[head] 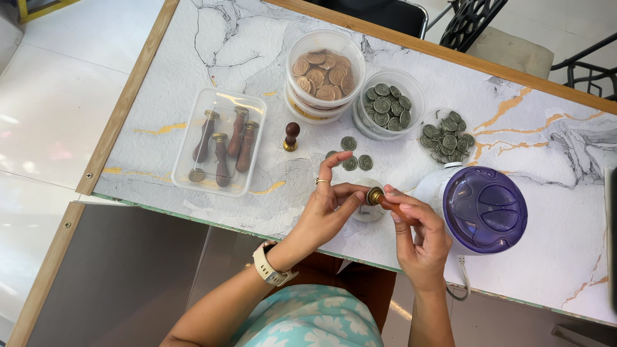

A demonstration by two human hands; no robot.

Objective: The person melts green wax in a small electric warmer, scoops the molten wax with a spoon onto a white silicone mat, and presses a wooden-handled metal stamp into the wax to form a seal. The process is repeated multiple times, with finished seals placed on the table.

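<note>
Table point(212, 38): marbled white top with grey and gold veins and a wooden border, seen from above.

Purple-lidded appliance point(483, 209): round, white body, near the front edge toward the right; a white cord hangs over that edge.

Clear tray point(220, 141): rectangular plastic, near the left edge; holds several wood-handled stamps lying flat and one loose brass head.

Tub of bronze discs point(325, 76): round clear plastic, toward the back edge, filled with copper-coloured wax seals.

Tub of grey discs point(388, 104): round clear plastic, just beside the bronze tub on its right.

Lid of grey discs point(447, 137): shallow and clear, right of the grey tub, just behind the appliance.

Left hand point(326, 209): ring on one finger, watch on the wrist; thumb and fingers pinch the brass end of the stamp, index finger raised.

Right hand point(421, 234): fingers closed around the wooden handle of the stamp.

Stamp point(385, 201): brass head, dark wooden handle, held between both hands above the front edge, left of the appliance.

White round object point(367, 213): on the table directly under the hands, mostly hidden.

Upright stamp point(291, 136): stands alone between tray and tubs.

Loose grey discs point(352, 154): a few, lying in front of the tubs, just behind the left hand.
</note>
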